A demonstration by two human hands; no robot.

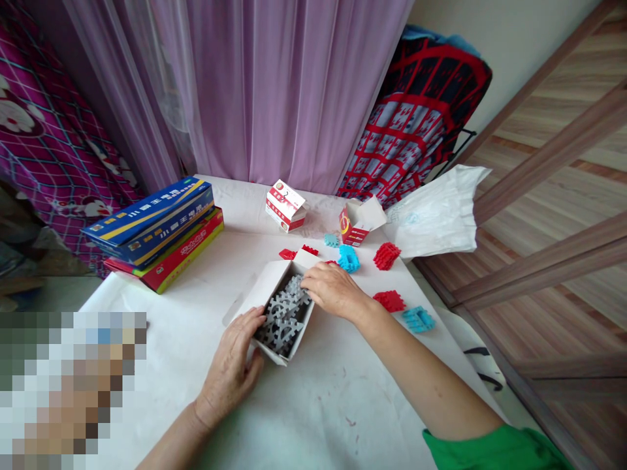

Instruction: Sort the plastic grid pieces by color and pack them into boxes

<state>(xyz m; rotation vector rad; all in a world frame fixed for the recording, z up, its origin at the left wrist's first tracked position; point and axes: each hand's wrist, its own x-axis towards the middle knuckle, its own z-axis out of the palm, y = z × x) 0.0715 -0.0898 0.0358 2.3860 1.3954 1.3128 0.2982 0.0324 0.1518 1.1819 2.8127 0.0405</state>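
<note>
A white cardboard box (300, 336) with raised flaps stands in front of me, filled with grey notched plastic building pieces (284, 316). My left hand (235, 356) rests against the box's near left side, with its fingers over the rim and its thumb along the front. At the far right corner of the box, my right hand (336, 287) has its fingers bent down over the grey pieces. Its fingertips are pressed together at the rim, and whatever they pinch is too hidden to name.
Red pieces (389, 301) and blue pieces (418, 319) lie in clusters on the right. Behind them are an open red box (356, 225), a red-and-white box (286, 207) and a white bag (435, 212). Blue boxes (151, 215) are stacked on a red-green box (191, 251) at left.
</note>
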